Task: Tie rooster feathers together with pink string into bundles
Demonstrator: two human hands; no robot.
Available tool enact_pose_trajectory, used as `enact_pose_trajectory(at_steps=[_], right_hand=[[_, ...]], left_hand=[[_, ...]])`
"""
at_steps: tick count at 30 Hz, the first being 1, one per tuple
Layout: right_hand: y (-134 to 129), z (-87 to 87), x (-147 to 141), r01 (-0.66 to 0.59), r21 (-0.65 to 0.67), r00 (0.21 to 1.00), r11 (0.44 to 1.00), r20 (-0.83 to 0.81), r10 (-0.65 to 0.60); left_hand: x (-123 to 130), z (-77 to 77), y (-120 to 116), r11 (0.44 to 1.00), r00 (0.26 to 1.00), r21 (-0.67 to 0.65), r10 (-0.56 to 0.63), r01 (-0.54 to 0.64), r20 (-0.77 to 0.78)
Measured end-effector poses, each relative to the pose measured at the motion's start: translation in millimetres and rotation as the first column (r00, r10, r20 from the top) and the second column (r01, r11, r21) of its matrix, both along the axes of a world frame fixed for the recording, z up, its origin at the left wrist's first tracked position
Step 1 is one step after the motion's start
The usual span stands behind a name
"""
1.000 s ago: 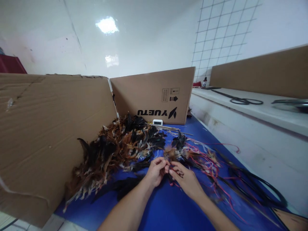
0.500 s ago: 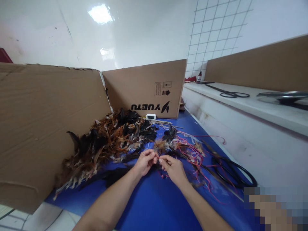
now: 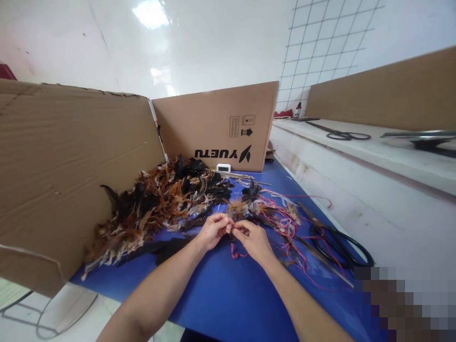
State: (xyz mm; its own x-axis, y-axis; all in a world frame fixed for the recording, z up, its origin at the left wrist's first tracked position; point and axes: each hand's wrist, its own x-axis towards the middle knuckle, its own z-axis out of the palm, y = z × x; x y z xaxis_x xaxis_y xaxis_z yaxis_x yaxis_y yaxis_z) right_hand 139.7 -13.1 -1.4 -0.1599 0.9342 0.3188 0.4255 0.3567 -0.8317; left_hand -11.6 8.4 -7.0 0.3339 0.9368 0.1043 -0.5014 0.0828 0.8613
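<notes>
My left hand and my right hand meet fingertip to fingertip over the blue table. Both pinch a thin red cord, whose loose end dangles just below them; the exact grip is hidden by the fingers. A small dark piece shows between the hands, too little of it to name. Just beyond the fingertips is a tuft of brown feathers, with a black feather behind it. Several red and pink cords lie tangled to the right of my right hand.
A large heap of brown and black feathers lies left, against a cardboard sheet. Black-handled scissors rest at right. A small white digital display stands at the back, near thin sticks. More scissors sit on the ledge.
My hands stay together, with their fingers drawn closer. The red cord's end now hangs more plainly below them. The view has shifted slightly.
</notes>
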Motion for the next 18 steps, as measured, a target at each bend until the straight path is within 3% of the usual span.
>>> enact_pose_trajectory(at_steps=[3,8,18], right_hand=[[-0.2,0.2,0.1,-0.06,-0.094,0.994,0.994,-0.091,0.052],[-0.6,3.1,2.4,-0.029,-0.072,0.999,0.997,-0.02,0.028],[2.7,-2.5,3.1,0.02,-0.109,0.993,0.994,-0.117,-0.032]], left_hand=[[0.6,0.6,-1.2,1.0,1.0,-0.002,-0.026,0.026,-0.007],[1.2,0.8,-1.3,0.999,0.999,-0.01,-0.031,0.031,-0.032],[1.9,0.4,0.5,0.997,0.996,-0.061,0.043,-0.048,-0.072]])
